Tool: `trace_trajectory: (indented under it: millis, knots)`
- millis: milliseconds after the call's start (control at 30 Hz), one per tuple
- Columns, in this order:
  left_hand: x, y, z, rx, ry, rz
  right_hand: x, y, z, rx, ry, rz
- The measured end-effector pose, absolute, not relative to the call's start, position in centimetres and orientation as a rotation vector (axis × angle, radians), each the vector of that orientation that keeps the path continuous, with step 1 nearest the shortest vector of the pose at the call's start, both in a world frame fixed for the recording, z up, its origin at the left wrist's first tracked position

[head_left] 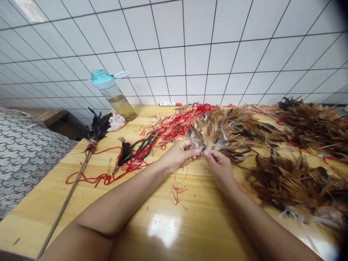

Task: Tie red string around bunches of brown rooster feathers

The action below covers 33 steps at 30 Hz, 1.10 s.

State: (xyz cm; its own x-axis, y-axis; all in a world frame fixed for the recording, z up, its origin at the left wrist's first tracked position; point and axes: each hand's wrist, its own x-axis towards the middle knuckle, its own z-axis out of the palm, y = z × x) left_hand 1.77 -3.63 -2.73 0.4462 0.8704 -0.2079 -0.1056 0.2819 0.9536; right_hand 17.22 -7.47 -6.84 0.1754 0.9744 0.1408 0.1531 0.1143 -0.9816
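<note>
- The feather pile (pixel 231 127), brown with pale fluffy bases, lies on the wooden table (pixel 168 232), and both hands work at its near left edge.
- The left hand (pixel 187 152) has thumb and forefinger pinched together on a small dark feather (pixel 202 149) at that edge of the pile.
- The right hand (pixel 219 165) meets it there, thumb and forefinger also pinched on the feather; the fingertips hide most of what they grip.
- A heap of red string (pixel 190 117) touches the pile's left side, and loose strands trail farther left.
- Left of the pile, dark scissors (pixel 146 143) lie among the strands, with a few black feathers (pixel 125 153) just beside them.
- Well left of the pile lies a stick (pixel 72 188) with black feathers tied at its far end.
- A bottle (pixel 116 96) with a blue lid stands left of and beyond the pile.
- A red-and-white marker (pixel 170 104) lies behind the pile, toward its left.
- Right of the pile lie two more feather bunches (pixel 299 177).
- A small red thread tangle (pixel 176 195) lies in front of the pile.
</note>
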Motion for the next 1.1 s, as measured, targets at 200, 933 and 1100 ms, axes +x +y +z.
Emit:
trace_trajectory:
  millis: [200, 933, 1100]
  knots:
    - [2.2, -3.8, -3.6, 1.195, 0.998, 0.783, 17.2, -7.4, -7.0, -1.319, -1.336, 0.746]
    - [2.2, -3.8, -4.3, 1.446, 1.027, 0.791, 17.4, -7.5, -7.5, -1.364, -1.538, 0.536]
    - [2.3, -4.2, -4.0, 1.474, 1.046, 0.781, 17.5, -7.9, -7.4, -1.444, -1.666, 0.366]
